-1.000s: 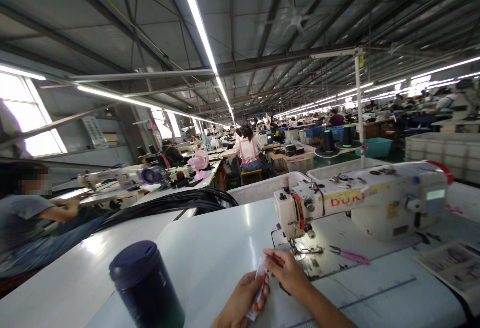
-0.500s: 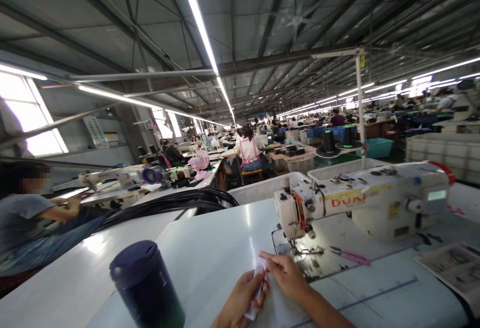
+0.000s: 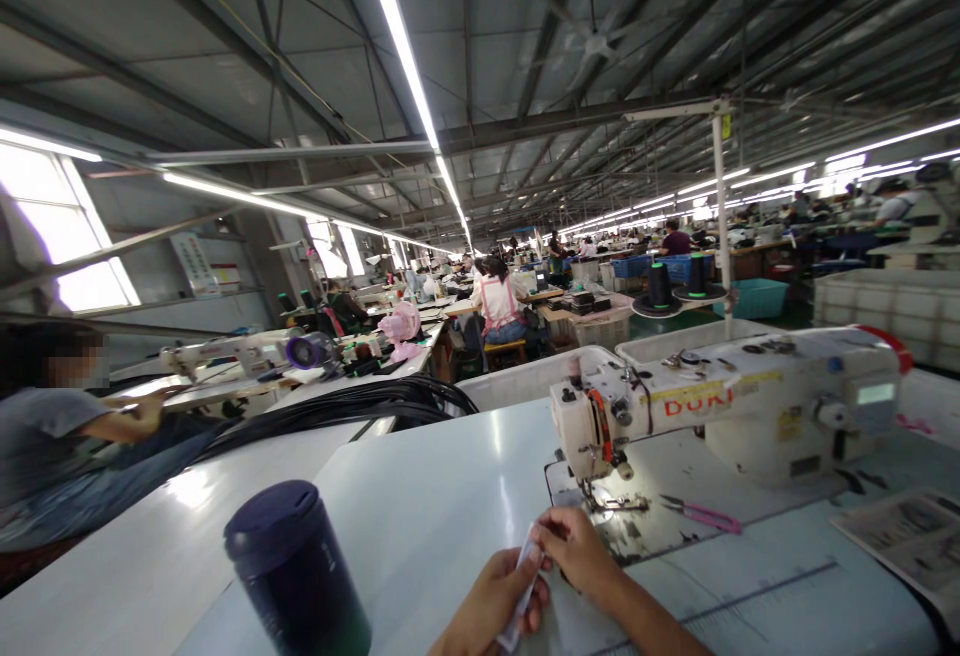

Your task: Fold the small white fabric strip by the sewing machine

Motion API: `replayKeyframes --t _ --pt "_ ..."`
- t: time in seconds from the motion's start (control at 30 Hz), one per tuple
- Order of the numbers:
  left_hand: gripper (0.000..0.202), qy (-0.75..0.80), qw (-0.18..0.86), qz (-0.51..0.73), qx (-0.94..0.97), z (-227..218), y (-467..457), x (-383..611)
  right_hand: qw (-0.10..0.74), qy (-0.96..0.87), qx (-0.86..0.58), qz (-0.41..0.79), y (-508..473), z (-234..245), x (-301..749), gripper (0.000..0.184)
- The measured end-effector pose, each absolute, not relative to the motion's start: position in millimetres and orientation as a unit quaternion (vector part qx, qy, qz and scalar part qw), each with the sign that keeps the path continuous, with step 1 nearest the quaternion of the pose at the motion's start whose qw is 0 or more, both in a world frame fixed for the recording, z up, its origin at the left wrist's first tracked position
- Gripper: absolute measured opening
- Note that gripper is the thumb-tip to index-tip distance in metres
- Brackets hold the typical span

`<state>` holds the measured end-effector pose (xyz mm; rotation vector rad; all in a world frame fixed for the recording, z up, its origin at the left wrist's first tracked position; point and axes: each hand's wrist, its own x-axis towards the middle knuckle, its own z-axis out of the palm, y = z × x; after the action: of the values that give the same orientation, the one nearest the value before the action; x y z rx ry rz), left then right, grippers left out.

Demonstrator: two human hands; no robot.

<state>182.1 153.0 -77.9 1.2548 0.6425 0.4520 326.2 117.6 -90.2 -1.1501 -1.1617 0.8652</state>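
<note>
A narrow white folded strip (image 3: 513, 626), whose material I cannot make out for certain, is held upright at a slant above the sewing table (image 3: 420, 496). My left hand (image 3: 496, 591) is closed around its lower part, thumb on top. At the strip's upper end, my right hand (image 3: 576, 548) pinches the edge between thumb and fingers. Just beyond my right hand stands the white sewing machine (image 3: 675, 391), its needle area lit. Parts of the strip are hidden behind my fingers.
A dark blue tumbler (image 3: 292, 566) stands to the left of my hands. Pink-handled thread snips (image 3: 711, 518) lie right of the needle plate. Black thread cones (image 3: 659, 286) sit behind the machine. A co-worker (image 3: 52, 436) sits at far left, near bundled black strips (image 3: 337, 406).
The strip has turned and now shows a narrower side. Both hands have shifted slightly to the right, still gripping it.
</note>
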Motion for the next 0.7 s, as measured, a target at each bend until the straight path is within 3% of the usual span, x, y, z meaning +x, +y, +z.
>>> replayKeyframes --t 0.27,0.7 --pt "0.052 0.273 0.746 0.246 0.555 -77 155 180 0.629 -0.466 -0.517 0.345 125 -95 332 0.038" --pt "0.055 0.296 0.737 0.266 0.546 -77 158 184 0.635 -0.451 -0.541 0.319 133 -107 335 0.038"
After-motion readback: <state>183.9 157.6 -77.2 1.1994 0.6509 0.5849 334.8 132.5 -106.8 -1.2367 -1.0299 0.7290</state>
